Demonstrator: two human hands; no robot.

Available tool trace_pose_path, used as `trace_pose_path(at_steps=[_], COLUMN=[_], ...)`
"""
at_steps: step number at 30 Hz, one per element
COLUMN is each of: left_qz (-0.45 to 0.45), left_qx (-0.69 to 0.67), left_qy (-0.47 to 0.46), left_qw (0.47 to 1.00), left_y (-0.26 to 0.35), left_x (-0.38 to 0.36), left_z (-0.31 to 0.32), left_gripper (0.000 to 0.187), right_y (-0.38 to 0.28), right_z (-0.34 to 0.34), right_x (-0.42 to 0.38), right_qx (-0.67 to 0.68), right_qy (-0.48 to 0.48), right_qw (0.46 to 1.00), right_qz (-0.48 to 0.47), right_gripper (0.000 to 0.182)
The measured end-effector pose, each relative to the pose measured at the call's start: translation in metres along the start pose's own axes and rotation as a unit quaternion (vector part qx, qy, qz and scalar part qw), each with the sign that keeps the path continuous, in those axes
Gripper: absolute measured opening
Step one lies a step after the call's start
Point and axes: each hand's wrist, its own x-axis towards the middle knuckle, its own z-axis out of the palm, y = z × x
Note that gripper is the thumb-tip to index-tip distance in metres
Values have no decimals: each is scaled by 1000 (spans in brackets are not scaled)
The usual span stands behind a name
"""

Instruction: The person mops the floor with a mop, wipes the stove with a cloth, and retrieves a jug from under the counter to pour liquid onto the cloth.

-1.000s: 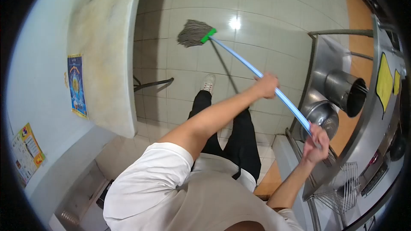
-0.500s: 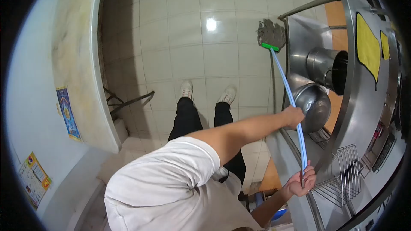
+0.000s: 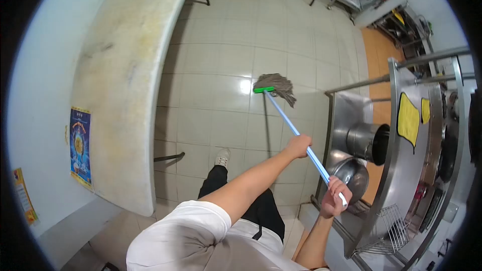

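My left hand [image 3: 298,146] is wrapped round the middle of a light-blue mop handle [image 3: 286,119]. Nearer the handle's top end, my right hand [image 3: 335,197] grips it too, and the white tip sticks out past the fingers. The handle slants up and left to a green clamp [image 3: 263,90]. From that clamp the grey-brown mop head [image 3: 277,84] spreads flat on the tiled floor, its strands fanned to the right.
At the left a long pale table [image 3: 118,85] has metal legs. On the right, a steel rack [image 3: 374,206] holds a large pot [image 3: 364,139], a round metal bowl [image 3: 351,175] and yellow cloths [image 3: 407,118]. My shoe [image 3: 223,157] shows on the tiles.
The mop head has moved left, away from the rack, and its strands now trail to the right. Both hands have moved left with the handle, and the view has shifted, showing more floor ahead.
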Motion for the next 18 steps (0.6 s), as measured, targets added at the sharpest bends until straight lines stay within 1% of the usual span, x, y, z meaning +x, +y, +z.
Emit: trace_pose_path(at_steps=[2, 4, 5, 6, 8, 10, 12, 14, 16, 17, 18], left_qz=[-45, -80, -112, -148, -167, -185, -222, -227, -226, -222, -219], left_qx=[-2, -11, -23, -37, -22, 17, -20, -11, 81, 91, 101], left_qy=[54, 112, 139, 162, 260, 323, 347, 372, 374, 364, 354], left_qw=[998, 990, 984, 975, 951, 928, 911, 900, 896, 900, 903], left_y=[-40, -98, -121, -144, -198, -243, -273, -333, -353, -356, -357], left_x=[-24, -48, -64, -83, -123, -170, -222, -260, -287, -286, -288], left_z=[-34, -58, -76, -90, -108, -128, -152, -145, -155, -151, -147], left_gripper=[11, 13, 10, 8, 7, 7, 5, 6, 10, 10, 10], right_y=[13, 32, 41, 53, 77, 109, 139, 169, 196, 207, 214], right_z=[48, 95, 124, 146, 190, 227, 260, 292, 301, 299, 291], right_x=[12, 18, 17, 17, 9, -9, -29, -46, -62, -69, -73], right_qx=[25, 64, 78, 95, 113, 126, 132, 138, 158, 172, 177], right_qy=[-42, -107, -125, -162, -212, -241, -294, -333, -351, -360, -331], right_qw=[999, 990, 986, 978, 964, 950, 926, 920, 902, 892, 903], right_qz=[25, 61, 80, 88, 112, 151, 195, 153, 195, 214, 210], right_gripper=[25, 30, 32, 31, 30, 27, 24, 18, 15, 14, 11])
